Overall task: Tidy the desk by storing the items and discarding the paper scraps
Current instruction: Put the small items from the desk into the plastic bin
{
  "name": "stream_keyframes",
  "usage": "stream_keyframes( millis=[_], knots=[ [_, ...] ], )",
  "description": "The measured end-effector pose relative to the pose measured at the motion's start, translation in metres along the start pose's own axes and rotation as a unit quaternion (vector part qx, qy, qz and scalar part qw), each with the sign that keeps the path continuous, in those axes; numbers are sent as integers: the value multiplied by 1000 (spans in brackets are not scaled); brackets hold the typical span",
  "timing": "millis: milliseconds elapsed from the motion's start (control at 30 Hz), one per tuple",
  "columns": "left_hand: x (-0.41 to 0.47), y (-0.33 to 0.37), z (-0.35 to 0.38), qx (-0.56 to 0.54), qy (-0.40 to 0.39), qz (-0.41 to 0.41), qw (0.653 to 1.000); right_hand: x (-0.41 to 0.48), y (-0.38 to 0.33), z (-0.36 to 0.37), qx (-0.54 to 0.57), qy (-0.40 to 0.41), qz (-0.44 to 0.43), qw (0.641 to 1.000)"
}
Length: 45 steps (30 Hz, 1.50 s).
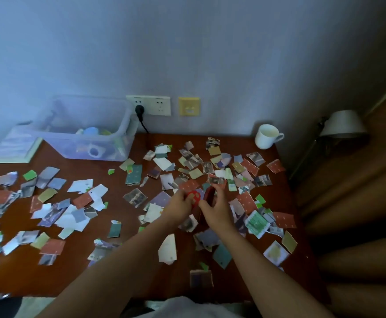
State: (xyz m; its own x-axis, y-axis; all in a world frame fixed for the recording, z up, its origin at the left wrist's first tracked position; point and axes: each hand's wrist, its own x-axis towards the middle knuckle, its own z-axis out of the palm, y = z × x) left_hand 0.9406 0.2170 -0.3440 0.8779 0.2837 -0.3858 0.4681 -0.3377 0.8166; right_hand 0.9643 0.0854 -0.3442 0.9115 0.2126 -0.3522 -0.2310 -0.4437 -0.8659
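At the bottom of the picture, two bare arms reached up over a brown desk (38, 281). Torn paper scraps (168, 249) lay all over the desk, from the left edge to the right edge. Some were white, some red, some green, and some had bits of photos on them.

In the middle of the picture the two hands met just above the scraps. The left hand (183, 203) had its fingers curled round the bright red part of a small red thing (195, 197). The right hand (215, 208) had its fingers curled on the darker red part beside it. It was too blurry to tell what the red thing was.

Farther back, at the upper left of the desk, stood a clear box (123, 125) with a few small things inside. A book (15, 148) lay just left of the box. At the back right corner of the desk stood a white cup (266, 136).

On the wall behind the desk was a white socket (157, 105) with a black plug (139, 110) in it, and a yellow plate (189, 106) beside it. A lamp (343, 125) hung at the far right.
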Motion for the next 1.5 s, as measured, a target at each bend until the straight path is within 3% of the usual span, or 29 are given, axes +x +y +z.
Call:
stream_keyframes(
  millis=[333, 800, 967, 1267, 1500],
  knots=[
    [30, -11, -150, -32, 125, 10, 992, 31, -114, 97, 2, 5, -66, 998],
    [98, -15, -313, -21, 171, 32, 984, 93, -231, 214, -48, -24, -121, 991],
    [135, -20, -340, -55, 161, 21, 985, 132, -261, 229, -101, -36, -137, 985],
    [200, -42, -354, 66, 122, 14, 990, 206, -264, 272, -252, -55, -144, 955],
    [256, -68, -347, 212, -24, -35, 976, 249, -250, 304, -449, -160, -88, 875]
  ],
)
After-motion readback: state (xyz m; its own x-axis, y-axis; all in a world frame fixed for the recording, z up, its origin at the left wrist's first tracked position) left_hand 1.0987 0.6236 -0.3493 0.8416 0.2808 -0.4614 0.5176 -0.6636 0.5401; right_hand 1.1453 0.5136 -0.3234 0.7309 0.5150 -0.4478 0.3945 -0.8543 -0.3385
